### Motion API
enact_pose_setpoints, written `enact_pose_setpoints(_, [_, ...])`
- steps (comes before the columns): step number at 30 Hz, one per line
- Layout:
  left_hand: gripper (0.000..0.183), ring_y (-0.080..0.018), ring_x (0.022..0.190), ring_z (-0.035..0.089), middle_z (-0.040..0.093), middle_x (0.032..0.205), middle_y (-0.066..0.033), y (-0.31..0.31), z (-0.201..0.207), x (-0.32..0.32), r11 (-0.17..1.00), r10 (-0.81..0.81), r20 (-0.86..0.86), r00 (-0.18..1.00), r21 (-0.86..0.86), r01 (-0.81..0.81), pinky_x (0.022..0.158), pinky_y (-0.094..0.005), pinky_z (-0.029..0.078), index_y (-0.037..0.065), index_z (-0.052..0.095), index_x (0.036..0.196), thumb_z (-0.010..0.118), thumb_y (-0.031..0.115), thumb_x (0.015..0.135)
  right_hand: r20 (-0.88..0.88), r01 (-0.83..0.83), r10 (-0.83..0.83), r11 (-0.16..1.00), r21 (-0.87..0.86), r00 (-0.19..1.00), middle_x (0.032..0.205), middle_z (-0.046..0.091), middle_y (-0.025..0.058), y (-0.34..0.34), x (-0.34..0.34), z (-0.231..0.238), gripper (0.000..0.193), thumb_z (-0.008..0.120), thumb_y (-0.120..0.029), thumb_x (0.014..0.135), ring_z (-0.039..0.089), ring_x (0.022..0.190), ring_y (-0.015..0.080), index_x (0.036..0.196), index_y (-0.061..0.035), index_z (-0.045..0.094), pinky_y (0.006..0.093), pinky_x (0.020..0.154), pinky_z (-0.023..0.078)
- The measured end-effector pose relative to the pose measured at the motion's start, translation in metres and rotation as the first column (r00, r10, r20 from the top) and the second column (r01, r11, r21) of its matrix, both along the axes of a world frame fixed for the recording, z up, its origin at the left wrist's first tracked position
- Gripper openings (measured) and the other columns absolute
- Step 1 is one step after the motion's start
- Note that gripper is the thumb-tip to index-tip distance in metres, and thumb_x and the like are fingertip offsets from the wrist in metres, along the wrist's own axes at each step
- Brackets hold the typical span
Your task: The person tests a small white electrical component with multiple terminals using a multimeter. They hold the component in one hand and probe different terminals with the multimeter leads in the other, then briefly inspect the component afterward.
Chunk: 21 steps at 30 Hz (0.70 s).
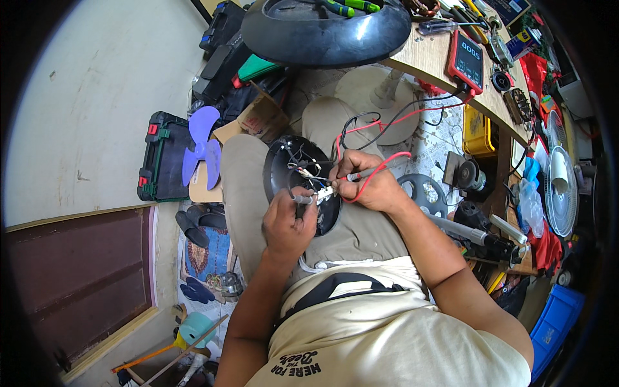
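Note:
On my lap rests a round black base point(276, 169), like a fan base, its hollow underside turned up with thin wires point(303, 158) coming out. My left hand point(287, 222) pinches a small white part point(325, 193) wired to it. A short grey cylinder point(302, 200) shows at those same fingers; I cannot make out what it belongs to. My right hand point(367, 184) is closed round a red and grey test probe point(358, 175), close to the white part. Its tip is partly hidden by fingers. Red and black leads run to a red multimeter point(465, 61) with a lit display.
The multimeter lies on a wooden table point(419, 61) with pliers and screwdrivers. A large black ring-shaped piece point(325, 39) is ahead. Left are a purple fan blade point(202, 147), a green-black toolbox point(164, 158) and slippers point(193, 226). Right are a yellow box point(478, 132) and fan grille point(561, 193).

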State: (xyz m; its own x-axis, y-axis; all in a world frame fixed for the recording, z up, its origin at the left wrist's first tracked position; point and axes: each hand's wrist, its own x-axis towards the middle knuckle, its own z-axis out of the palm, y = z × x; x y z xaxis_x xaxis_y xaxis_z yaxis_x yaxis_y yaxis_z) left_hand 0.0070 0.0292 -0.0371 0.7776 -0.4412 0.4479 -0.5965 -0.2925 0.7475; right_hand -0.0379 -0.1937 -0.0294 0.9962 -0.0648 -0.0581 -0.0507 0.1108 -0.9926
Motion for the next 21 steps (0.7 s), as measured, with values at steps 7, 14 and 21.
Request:
enact_pose_setpoints(7, [0.025, -0.0144, 0.091, 0.072, 0.074, 0.104, -0.0078, -0.0034, -0.0005, -0.0060, 0.933, 0.064, -0.502, 0.862, -0.276, -0.230, 0.078, -0.0295, 0.058, 0.003, 0.062, 0.110, 0.078, -0.006, 0.093, 0.013, 0.004, -0.004, 1.000, 0.004, 1.000, 0.091, 0.073, 0.0115, -0.0002, 0.0005, -0.0006, 0.021, 0.076, -0.003, 0.084, 0.064, 0.080, 0.0140, 0.087, -0.0020, 0.056, 0.0321, 0.073, 0.054])
enact_pose_setpoints(14, [0.034, -0.0095, 0.093, 0.069, 0.073, 0.106, -0.0083, 0.0000, -0.0014, -0.0022, 0.895, -0.072, -0.569, 0.819, -0.399, -0.198, 0.081, -0.0228, 0.056, 0.004, 0.057, 0.122, 0.073, -0.012, 0.096, 0.015, 0.004, -0.004, 1.000, -0.008, 1.000, 0.091, 0.073, 0.0120, 0.0002, 0.0016, -0.0020, 0.021, 0.076, -0.002, 0.085, 0.064, 0.081, 0.0144, 0.087, -0.0018, 0.056, 0.0322, 0.073, 0.054])
enact_pose_setpoints(21, [0.033, -0.0086, 0.091, 0.069, 0.073, 0.105, -0.0077, 0.0032, 0.0010, -0.0016, 0.915, -0.067, -0.551, 0.832, -0.366, -0.168, 0.080, -0.0226, 0.055, 0.004, 0.058, 0.121, 0.073, -0.012, 0.096, 0.020, -0.009, 0.008, 0.999, 0.047, 1.000, 0.091, 0.073, 0.0120, 0.0000, 0.0010, -0.0049, 0.020, 0.076, -0.004, 0.085, 0.065, 0.081, 0.0145, 0.087, -0.0016, 0.056, 0.0326, 0.074, 0.055])
